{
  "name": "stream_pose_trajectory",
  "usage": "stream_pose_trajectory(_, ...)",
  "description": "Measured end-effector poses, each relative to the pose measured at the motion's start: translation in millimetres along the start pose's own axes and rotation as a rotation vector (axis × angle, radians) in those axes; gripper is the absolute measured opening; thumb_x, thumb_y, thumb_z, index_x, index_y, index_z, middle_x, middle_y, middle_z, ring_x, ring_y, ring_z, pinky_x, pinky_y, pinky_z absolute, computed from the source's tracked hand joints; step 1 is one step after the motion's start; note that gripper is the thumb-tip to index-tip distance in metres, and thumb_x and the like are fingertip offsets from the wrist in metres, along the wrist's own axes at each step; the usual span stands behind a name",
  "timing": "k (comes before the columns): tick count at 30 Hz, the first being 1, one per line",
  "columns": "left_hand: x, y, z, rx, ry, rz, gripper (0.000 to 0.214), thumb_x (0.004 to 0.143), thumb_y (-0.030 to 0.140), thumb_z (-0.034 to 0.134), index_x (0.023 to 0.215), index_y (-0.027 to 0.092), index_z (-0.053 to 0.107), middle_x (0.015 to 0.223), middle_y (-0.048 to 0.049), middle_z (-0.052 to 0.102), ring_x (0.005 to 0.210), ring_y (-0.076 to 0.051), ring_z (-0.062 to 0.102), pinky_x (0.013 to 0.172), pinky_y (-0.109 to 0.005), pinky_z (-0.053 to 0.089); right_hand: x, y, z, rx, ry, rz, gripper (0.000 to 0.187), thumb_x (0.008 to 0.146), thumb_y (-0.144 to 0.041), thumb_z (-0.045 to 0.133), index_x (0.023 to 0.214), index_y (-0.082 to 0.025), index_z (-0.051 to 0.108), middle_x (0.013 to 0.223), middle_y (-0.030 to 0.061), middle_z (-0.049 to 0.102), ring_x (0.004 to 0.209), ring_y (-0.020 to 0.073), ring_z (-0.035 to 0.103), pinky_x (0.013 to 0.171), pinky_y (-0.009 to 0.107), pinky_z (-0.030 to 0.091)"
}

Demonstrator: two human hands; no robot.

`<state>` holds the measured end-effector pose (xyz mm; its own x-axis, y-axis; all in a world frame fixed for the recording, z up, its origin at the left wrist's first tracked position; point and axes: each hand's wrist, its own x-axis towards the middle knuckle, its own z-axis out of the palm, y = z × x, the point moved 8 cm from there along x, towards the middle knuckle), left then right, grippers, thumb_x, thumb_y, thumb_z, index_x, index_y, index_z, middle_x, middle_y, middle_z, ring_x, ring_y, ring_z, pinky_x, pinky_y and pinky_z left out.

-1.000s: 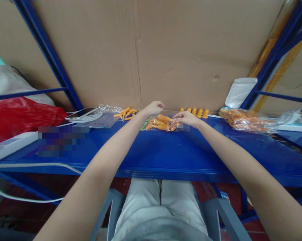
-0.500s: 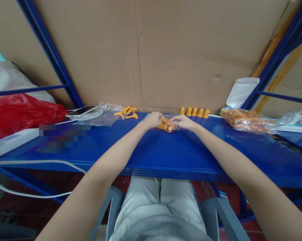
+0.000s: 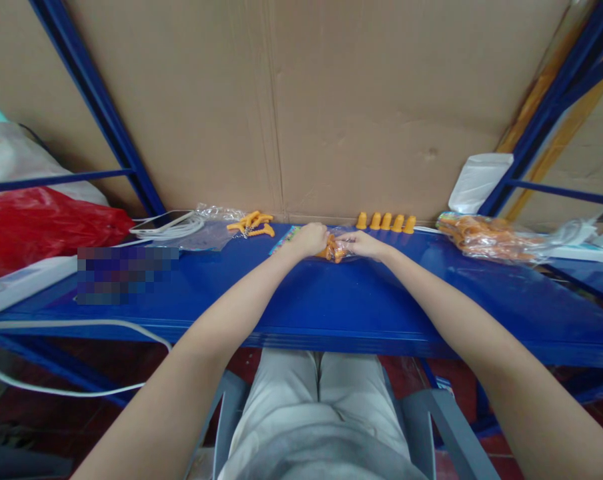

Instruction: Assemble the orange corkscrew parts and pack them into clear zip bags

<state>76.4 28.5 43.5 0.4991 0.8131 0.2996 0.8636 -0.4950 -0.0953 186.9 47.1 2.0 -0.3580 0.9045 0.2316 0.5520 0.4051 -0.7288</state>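
Well, orange pieces [image 3: 335, 251] between both hands [image 3: 311, 238] [image 3: 365, 245].

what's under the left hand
A colourful printed piece shows to the left of the left hand, and orange pieces between it and the right hand. Whatever lies directly beneath is covered.

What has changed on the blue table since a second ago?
The left hand has come down and nearer the person, onto the clear bag of orange pieces, covering much of it; its grip is hidden. The right hand stays at the bag's right end. The row of five orange cups, the loose orange pieces and the fuller bag stayed put.
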Motion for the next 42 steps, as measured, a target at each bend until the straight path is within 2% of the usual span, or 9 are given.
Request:
stream_pose_trajectory(5, -0.4, -1.3, 6.9, -0.040, 0.082, 0.030, 0.038, 0.097, 0.022, 0.032, 0.099, 0.007, 0.067, 0.106, -0.0180, 0.068, 0.104, -0.023, 0.064, 0.093, -0.032, 0.046, 2.5, -0.7, -0.1, -0.009, 0.010, -0.038, 0.026, 0.078, -0.019, 0.063, 0.100, -0.016, 0.075, 0.107, 0.0075, 0.072, 0.100, 0.0215, 0.067, 0.096, 0.039, 0.049)
stream_pose_trajectory(9, -1.8, -4.3, 13.4, -0.074, 0.153, 0.090, 0.037, 0.097, 0.021, 0.030, 0.100, 0.009, 0.065, 0.107, -0.0148, 0.068, 0.104, -0.019, 0.063, 0.095, -0.030, 0.044, 3.9, -5.2, 0.0, 0.035, 0.030, -0.100, 0.035, 0.074, -0.012, 0.063, 0.108, -0.017, 0.073, 0.115, 0.0065, 0.070, 0.108, 0.0216, 0.064, 0.103, 0.040, 0.045)
stream_pose_trajectory(15, 0.9, -3.1, 14.4, -0.040, 0.067, 0.081, 0.036, 0.098, 0.022, 0.029, 0.109, 0.014, 0.063, 0.111, -0.0123, 0.069, 0.105, -0.021, 0.064, 0.093, -0.033, 0.046, 0.3, -6.3, 5.3, 0.078, -0.015, -0.030, 0.033, 0.078, -0.014, 0.061, 0.108, -0.020, 0.073, 0.114, 0.0045, 0.070, 0.105, 0.0205, 0.065, 0.101, 0.042, 0.046)
stream_pose_trajectory(19, 2.8, -0.9, 10.2, 0.042, 0.010, 0.026, 0.040, 0.098, 0.024, 0.026, 0.112, 0.012, 0.061, 0.107, -0.0165, 0.070, 0.102, -0.026, 0.067, 0.086, -0.037, 0.049, -1.8, -10.4, 5.2, 0.075, -0.011, -0.011, 0.031, 0.082, -0.015, 0.057, 0.109, -0.020, 0.073, 0.116, 0.0046, 0.069, 0.109, 0.0206, 0.063, 0.102, 0.042, 0.045)
stream_pose_trajectory(26, -0.4, -1.8, -1.7, 0.061, 0.030, -0.055, 0.035, 0.093, 0.019, 0.034, 0.117, 0.009, 0.058, 0.102, -0.0198, 0.070, 0.100, -0.031, 0.068, 0.080, -0.038, 0.051, -0.5, -14.7, 7.5, 0.084, -0.033, 0.009, 0.032, 0.082, -0.013, 0.059, 0.109, -0.023, 0.073, 0.119, 0.0035, 0.068, 0.112, 0.0202, 0.062, 0.105, 0.040, 0.042)
stream_pose_trajectory(31, -2.9, -7.8, 0.8, 0.023, 0.061, -0.077, 0.035, 0.092, 0.021, 0.037, 0.119, 0.013, 0.058, 0.100, -0.0156, 0.072, 0.098, -0.027, 0.068, 0.081, -0.036, 0.051, -1.5, -17.1, 8.2, 0.076, -0.057, -0.008, 0.037, 0.078, -0.011, 0.059, 0.110, -0.024, 0.073, 0.120, 0.0030, 0.067, 0.113, 0.0200, 0.061, 0.107, 0.041, 0.040)
stream_pose_trajectory(36, -5.3, -15.3, 7.8, -0.086, 0.131, -0.036, 0.034, 0.094, 0.020, 0.034, 0.112, 0.015, 0.062, 0.109, -0.0116, 0.070, 0.103, -0.022, 0.066, 0.091, -0.033, 0.048, -1.6, -13.0, -1.5, 0.014, 0.032, -0.040, 0.035, 0.075, -0.015, 0.064, 0.109, -0.017, 0.072, 0.113, 0.0082, 0.070, 0.102, 0.0202, 0.065, 0.097, 0.036, 0.048)
stream_pose_trajectory(40, -6.6, -19.1, 9.1, -0.159, 0.170, 0.011, 0.032, 0.095, 0.016, 0.033, 0.106, 0.014, 0.063, 0.114, -0.0109, 0.067, 0.108, -0.019, 0.063, 0.096, -0.029, 0.045, -4.4, -4.5, -15.7, -0.154, 0.145, 0.018, 0.022, 0.075, -0.027, 0.066, 0.089, -0.011, 0.074, 0.087, 0.0084, 0.073, 0.080, 0.0187, 0.065, 0.079, 0.031, 0.052)
stream_pose_trajectory(42, -7.3, -21.9, 9.1, -0.183, 0.169, 0.000, 0.032, 0.096, 0.018, 0.033, 0.106, 0.013, 0.063, 0.113, -0.0115, 0.067, 0.107, -0.019, 0.063, 0.095, -0.029, 0.046, -7.4, -3.3, -17.1, -0.200, 0.137, 0.050, 0.021, 0.075, -0.030, 0.067, 0.080, -0.011, 0.073, 0.074, 0.0050, 0.070, 0.069, 0.0165, 0.062, 0.070, 0.028, 0.050)
